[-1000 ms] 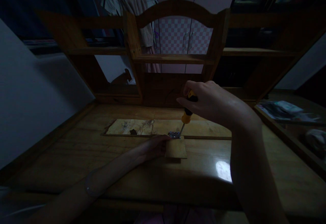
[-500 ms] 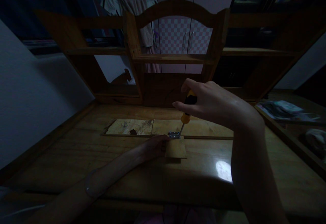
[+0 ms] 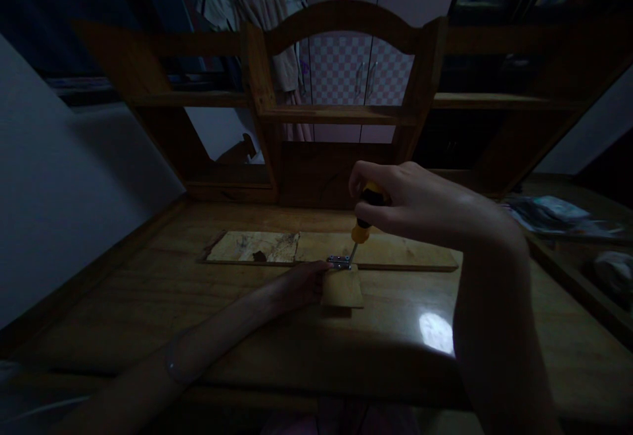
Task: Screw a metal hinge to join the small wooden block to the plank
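Observation:
My right hand (image 3: 400, 201) grips the black and yellow handle of a screwdriver (image 3: 363, 224), which stands nearly upright. Its tip rests on a small silver hinge (image 3: 339, 262). The hinge sits between a long wooden board (image 3: 395, 250) and a small wooden block (image 3: 342, 288). My left hand (image 3: 301, 283) lies flat on the desk, fingers pressed against the left side of the small block. A thin bangle (image 3: 173, 356) circles my left forearm.
The wooden desk (image 3: 198, 303) carries a tall hutch with shelves (image 3: 336, 115) at the back. A white wall (image 3: 59, 211) borders the left. Papers (image 3: 554, 214) lie at the far right. A light reflection (image 3: 436, 331) shines on the desk. The room is dim.
My right hand's fingers, spread half a second ago, have closed again round the screwdriver handle and turned on it. The tip stays on the hinge. My left hand has not moved.

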Motion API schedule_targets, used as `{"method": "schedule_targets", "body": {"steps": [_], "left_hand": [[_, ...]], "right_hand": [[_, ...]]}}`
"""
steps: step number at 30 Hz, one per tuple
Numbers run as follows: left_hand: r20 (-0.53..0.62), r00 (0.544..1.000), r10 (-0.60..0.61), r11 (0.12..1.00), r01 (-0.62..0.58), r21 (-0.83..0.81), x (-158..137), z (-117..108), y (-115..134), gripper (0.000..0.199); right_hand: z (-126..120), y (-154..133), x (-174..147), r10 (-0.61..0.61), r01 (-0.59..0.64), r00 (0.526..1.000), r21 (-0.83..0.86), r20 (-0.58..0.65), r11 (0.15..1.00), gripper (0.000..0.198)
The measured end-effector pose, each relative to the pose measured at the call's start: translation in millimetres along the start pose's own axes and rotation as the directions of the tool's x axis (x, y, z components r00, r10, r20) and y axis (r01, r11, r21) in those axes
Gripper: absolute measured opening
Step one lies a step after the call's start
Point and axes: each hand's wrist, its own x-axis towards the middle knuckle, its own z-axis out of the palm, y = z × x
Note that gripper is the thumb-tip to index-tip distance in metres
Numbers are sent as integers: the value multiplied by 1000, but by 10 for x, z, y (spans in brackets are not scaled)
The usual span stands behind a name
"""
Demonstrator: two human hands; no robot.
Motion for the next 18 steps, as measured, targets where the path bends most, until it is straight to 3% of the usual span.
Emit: {"method": "schedule_targets", "body": {"steps": [8,15,18], "left_hand": [[-59,998,-28,1000,28,1,-20,49,23,25],[-51,999,-10,1000,11,14,-106,99,46,24],[-26,1000,1,1000,0,22,-119,105,53,27]], "right_hand": [[42,12,23,24,-26,998,-48,-55,998,22],[54,0,46,79,-92,991,-117,-111,989,63],[42,-30,46,105,-120,988,-136,-109,984,65]]}}
